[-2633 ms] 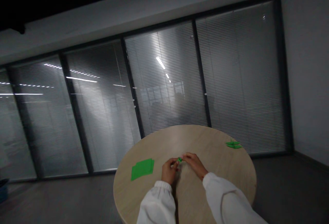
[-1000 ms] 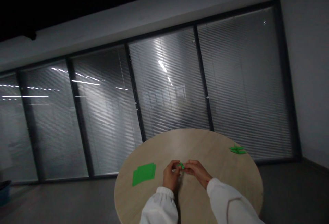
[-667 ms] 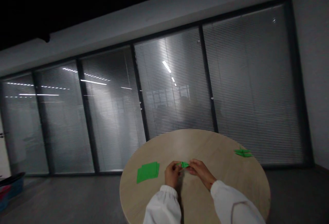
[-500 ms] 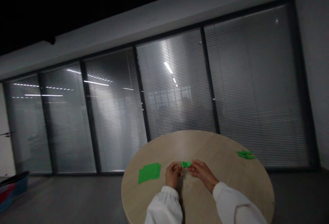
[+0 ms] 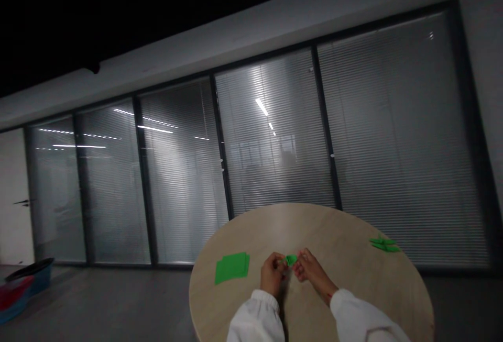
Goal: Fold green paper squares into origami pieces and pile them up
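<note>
Pinching a small folded piece of green paper [image 5: 291, 260] from either side, the left hand [image 5: 272, 274] and the right hand [image 5: 312, 268] close on it with their fingertips, their palms turned in toward each other. The paper sits between the two hands, over the near half of a round pale wood table [image 5: 314, 227]; its exact folds are too small to make out. Left of the grip, near it, a stack of green paper squares [image 5: 231, 268] lies flat on the tabletop. Well to the right of the grip, near the table's far edge, rests a folded green paper shape [image 5: 384, 245]. White gathered sleeves [image 5: 257, 318] cover both forearms below the grip. Far beyond the grip stand glass panels with slatted blinds [image 5: 393, 143], and far to the left, a blue and red tub [image 5: 23, 284] sits on the floor.
</note>
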The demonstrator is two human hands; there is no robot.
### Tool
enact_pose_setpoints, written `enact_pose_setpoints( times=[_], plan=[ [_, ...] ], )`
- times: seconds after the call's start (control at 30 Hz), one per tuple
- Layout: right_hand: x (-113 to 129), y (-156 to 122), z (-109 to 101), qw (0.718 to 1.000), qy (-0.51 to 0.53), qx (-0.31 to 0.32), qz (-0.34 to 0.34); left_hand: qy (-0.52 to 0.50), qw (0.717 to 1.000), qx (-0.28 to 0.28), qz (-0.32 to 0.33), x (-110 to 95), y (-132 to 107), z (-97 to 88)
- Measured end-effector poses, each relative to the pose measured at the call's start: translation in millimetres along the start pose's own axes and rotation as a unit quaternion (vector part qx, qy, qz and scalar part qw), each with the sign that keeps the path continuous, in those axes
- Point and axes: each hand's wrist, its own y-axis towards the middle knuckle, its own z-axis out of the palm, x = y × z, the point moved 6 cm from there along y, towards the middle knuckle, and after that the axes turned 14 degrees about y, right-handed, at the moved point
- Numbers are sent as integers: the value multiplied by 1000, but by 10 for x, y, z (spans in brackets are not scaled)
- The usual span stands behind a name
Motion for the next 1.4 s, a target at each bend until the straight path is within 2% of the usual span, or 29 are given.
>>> enact_pose_setpoints(
  times=[0.2, 0.5, 0.77, 1.13, 1.3, 1.4],
  plan=[
    [67, -104, 124, 998, -14, 69, 8, 39, 999, -6, 14, 10, -11, -14],
    [104, -123, 151, 995, 10, 87, 46, 6, 1000, 13, 13, 40, 11, 27],
    [82, -66, 106, 997, -10, 77, 10, -41, 998, 51, -3, 45, -7, 94],
    [175, -86, 122, 996, -27, 83, -12, 8, 998, 65, 10, 35, -28, 115],
    [218, -89, 104, 997, -15, 68, -18, -24, 997, 78, -6, 32, -28, 146],
    [219, -74, 71, 999, -1, 50, -15, -48, 993, 105, -25, 21, -54, 198]
  ],
)
